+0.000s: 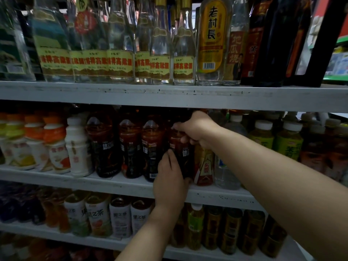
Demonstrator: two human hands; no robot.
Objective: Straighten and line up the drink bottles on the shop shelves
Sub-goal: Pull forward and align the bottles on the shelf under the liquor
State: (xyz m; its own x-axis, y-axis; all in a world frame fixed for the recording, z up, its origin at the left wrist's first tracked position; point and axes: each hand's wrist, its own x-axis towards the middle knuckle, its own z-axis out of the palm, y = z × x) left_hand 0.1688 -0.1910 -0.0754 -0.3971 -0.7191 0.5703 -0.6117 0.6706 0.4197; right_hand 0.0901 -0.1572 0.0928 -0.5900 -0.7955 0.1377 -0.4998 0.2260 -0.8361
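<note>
Dark plastic bottle [183, 148] in left hand [170, 178], right hand [195, 129]

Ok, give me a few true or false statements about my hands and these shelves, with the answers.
1. The left hand and the right hand both hold one dark bottle on the middle shelf. True.
2. The right hand grips the dark bottle's lower half. False: it grips near the top, and the left hand holds the lower part.
3. Clear glass bottles with yellow labels stand on the shelf above. True.
4. The white bottle stands to the right of both hands. False: it stands to their left.
</note>
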